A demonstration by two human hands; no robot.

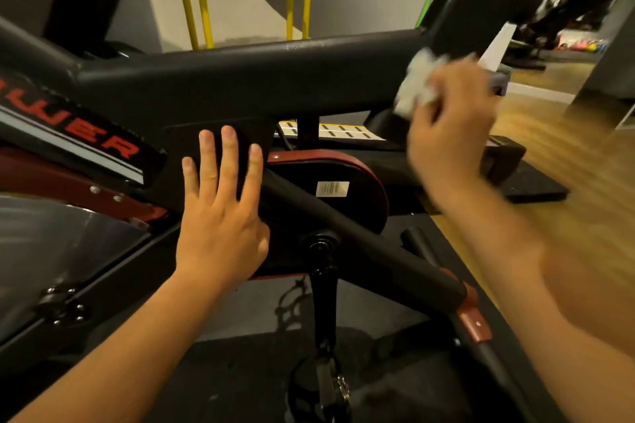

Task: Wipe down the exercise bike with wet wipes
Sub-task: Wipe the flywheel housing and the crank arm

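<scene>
Right hand [450, 127] is bunched around a crumpled white wet wipe [417, 82], holding it against the exercise bike [103, 148] at the right end of its top bar [240, 79]. It's a bit blurry there. Left hand [220, 216] is flat, fingers straight, resting on the black panel [185, 137] just under that bar. The crank arm [323, 285] hangs well below the bar.

- L hand [220, 213]: back toward cam, fingers straight, slightly spread, pointing up; forearm ran in from lower-left corner.
- R hand [450, 127]: higher than L, motion-blurred, fingers curled, gripped crumpled wet wipe [417, 82]; forearm ran in from lower-right edge.
</scene>
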